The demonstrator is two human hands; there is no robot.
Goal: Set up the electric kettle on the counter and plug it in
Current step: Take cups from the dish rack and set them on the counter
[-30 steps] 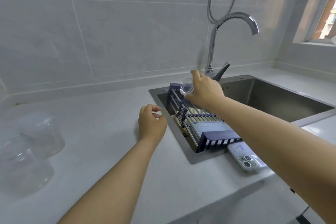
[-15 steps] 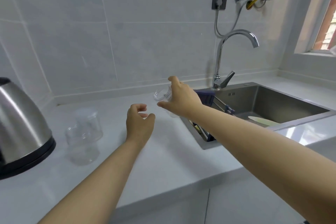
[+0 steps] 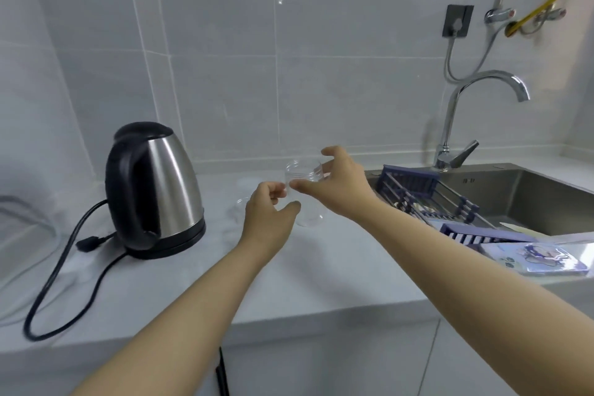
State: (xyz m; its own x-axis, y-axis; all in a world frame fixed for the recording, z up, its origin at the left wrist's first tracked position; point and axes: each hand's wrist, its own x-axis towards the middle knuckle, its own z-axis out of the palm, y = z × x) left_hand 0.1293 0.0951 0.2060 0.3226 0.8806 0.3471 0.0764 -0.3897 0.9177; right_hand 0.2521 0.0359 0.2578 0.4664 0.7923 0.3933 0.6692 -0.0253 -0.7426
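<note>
A clear plastic jar [image 3: 303, 174], which looks empty, is held above the bench [image 3: 180, 270] by the right hand [image 3: 337, 182], fingers curled round it. The left hand [image 3: 268, 214] pinches its near side. The steel kettle [image 3: 157, 190] stands at the left on the bench, and its plug [image 3: 88, 243] lies loose beside it.

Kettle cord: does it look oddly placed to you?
Yes. The kettle stands on the counter, but its plug lies loose beside it, and the cord loops to the counter's front edge.
</note>
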